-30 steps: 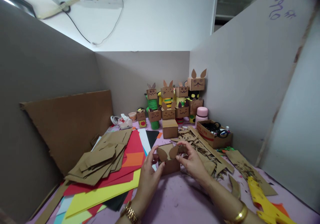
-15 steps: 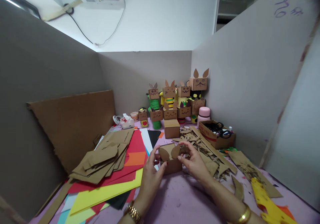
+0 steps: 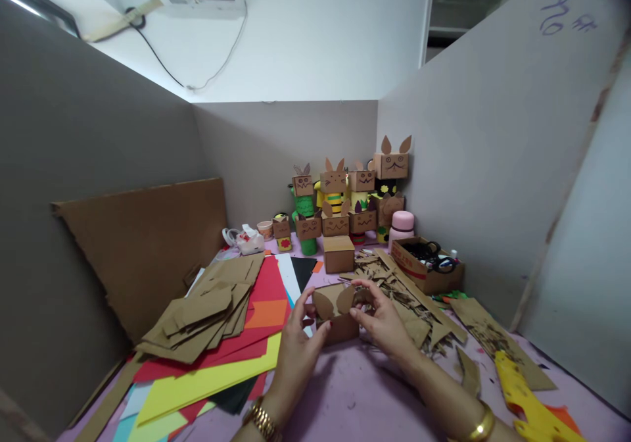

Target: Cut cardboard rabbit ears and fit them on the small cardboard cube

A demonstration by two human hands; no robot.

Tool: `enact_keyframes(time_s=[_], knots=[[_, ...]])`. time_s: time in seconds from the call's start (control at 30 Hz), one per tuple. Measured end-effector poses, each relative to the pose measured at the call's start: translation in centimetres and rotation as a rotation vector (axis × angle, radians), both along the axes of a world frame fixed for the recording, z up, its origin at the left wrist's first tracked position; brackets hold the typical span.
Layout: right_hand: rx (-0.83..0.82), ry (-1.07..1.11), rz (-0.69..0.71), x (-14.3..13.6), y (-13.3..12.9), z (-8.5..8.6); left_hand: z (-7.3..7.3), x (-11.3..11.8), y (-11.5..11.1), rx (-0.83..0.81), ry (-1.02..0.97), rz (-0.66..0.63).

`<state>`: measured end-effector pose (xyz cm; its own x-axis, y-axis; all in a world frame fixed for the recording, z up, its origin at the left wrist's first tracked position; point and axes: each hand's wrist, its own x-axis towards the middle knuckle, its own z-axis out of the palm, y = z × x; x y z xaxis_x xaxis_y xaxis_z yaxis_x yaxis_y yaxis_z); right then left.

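Holding one small cardboard box [image 3: 338, 323] between them, two hands work at the near middle of the pink desk [image 3: 355, 396]. Left hand [image 3: 296, 346]: fingers curled, thumb and fingertips pinching the box's left edge. Right hand [image 3: 387, 323]: fingers bent, pinching the box's top right edge beside the ears. Two leaf-shaped cardboard ears [image 3: 334, 302] stand on the box top, tilted toward each other. The box's lower edge appears to rest on the desk. One gold watch [image 3: 261, 421] is on the left wrist and one gold bangle [image 3: 480, 423] on the right.

Left of the hands: one loose stack of brown cardboard cut-outs [image 3: 204, 314] lying on a spread of coloured paper sheets [image 3: 217, 376] in red, yellow, orange, black and white. One large cardboard sheet [image 3: 142, 248] leans against the left partition.

Far side: one plain cardboard cube [image 3: 338, 253], and behind it a group of box-headed figures [image 3: 348, 198], about nine countable, some partly hidden. One pink-lidded bottle [image 3: 400, 228] stands just right of them.

Right of the hands: one heap of cardboard offcuts [image 3: 404, 291], one open carton [image 3: 426, 264] holding scissors and pens, count unclear, and one yellow cut sheet [image 3: 530, 396] at the near right edge.
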<state>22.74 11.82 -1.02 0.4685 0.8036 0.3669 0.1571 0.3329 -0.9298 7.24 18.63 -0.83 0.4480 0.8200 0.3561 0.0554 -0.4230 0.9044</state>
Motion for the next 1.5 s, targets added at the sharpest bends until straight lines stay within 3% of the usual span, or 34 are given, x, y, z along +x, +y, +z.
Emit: enact_keyframes(time_s=[0.43,0.67,0.8,1.07,1.27,1.5], knots=[[0.083,0.092,-0.025,0.0,-0.3,1.0,0.7,0.4,-0.6,-0.165,-0.28,0.042],[0.004,0.11,0.106,-1.0,-1.6,2.6,1.6,-0.6,-1.9,-0.256,-0.386,-0.002],[-0.077,0.14,0.181,-1.8,-2.6,2.9,1.3,-1.9,-2.6,-0.369,-0.437,-0.032],[-0.193,0.156,0.259,-3.3,-4.3,0.7,-0.7,-3.8,-4.6,-0.473,-0.342,-0.143],[-0.216,0.171,0.255,-3.2,-4.5,-0.7,-1.7,-4.1,-4.7,-0.499,-0.266,-0.254],[-0.235,0.21,0.298,-3.0,-4.8,-2.1,-1.8,-4.3,-5.1,-0.486,-0.133,-0.317]])
